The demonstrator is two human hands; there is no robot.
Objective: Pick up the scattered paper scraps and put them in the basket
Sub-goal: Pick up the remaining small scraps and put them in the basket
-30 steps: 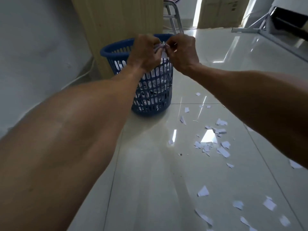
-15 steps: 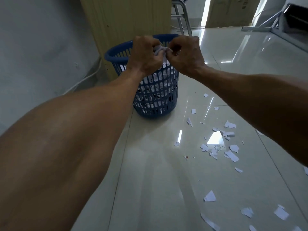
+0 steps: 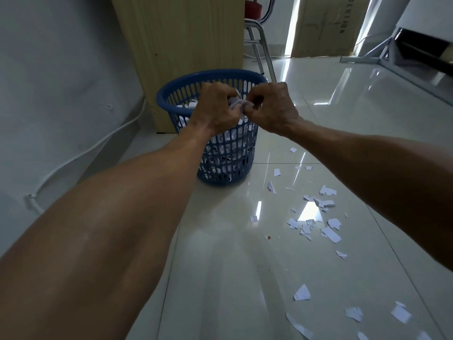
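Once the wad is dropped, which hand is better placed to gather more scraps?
Probably the right hand: both hold the wad, but loose scraps lie on the floor right of the basket, none visible on the left hand's side.

The left forearm [image 3: 127,217] and right forearm [image 3: 367,168] are bare as far up as the view reaches, lean and muscled, the left with a soft sheen. Tendons and veins ridge the back of the right grip [image 3: 273,110]; the left grip [image 3: 214,110] looks smoother

Scraps [image 3: 329,233] on floor [image 3: 220,278] right of basket [image 3: 171,111]
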